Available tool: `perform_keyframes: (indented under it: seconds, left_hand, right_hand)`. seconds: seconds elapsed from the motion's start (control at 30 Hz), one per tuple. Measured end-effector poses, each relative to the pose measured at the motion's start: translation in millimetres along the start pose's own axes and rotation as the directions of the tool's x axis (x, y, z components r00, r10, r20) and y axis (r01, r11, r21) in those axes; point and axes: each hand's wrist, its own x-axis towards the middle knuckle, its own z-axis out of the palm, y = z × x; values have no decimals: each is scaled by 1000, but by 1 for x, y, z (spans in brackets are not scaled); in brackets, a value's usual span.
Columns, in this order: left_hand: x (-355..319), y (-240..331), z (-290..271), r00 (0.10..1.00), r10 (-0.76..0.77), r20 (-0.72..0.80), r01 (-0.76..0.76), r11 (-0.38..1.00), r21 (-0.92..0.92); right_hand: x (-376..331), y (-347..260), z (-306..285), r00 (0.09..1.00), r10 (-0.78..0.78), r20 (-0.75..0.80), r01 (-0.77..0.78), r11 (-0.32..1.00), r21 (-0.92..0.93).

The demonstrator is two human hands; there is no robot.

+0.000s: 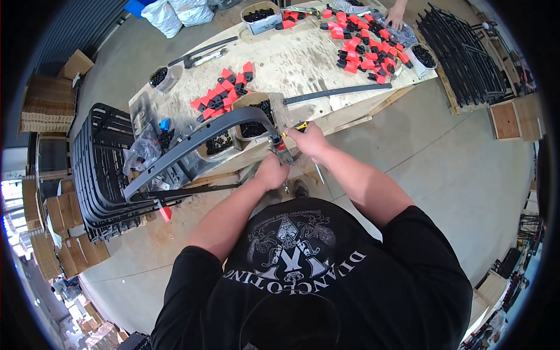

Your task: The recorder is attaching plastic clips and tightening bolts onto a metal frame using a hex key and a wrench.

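Observation:
A curved black metal frame [217, 129] arches from the left over the table's near edge and comes down at my hands. My left hand [273, 171] is closed around its lower end, beside a small red and metallic piece [280, 146]. Just to the right, my right hand [310, 142] is closed on a yellow-and-black handled tool [300, 126]; its working end cannot be made out. Another red piece [165, 213] hangs from the frame's left end. Behind the arch stands a bin of small black parts [255, 129].
A pile of red-and-black pieces [221, 95] lies on the wooden table [280, 67], with a larger pile [364, 46] far right, near another person's hand [395, 18]. A flat black bar [338, 93] lies along the near edge. Stacked black frames [96, 175] stand left.

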Motion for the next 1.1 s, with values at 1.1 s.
perform_keyframes:
  seconds: [1.1]
  left_hand:
    - [-3,39,-68,882,-105,459,261,921,-290]
  right_hand:
    - [17,18,4,998,-52,-21,51,998,-36]
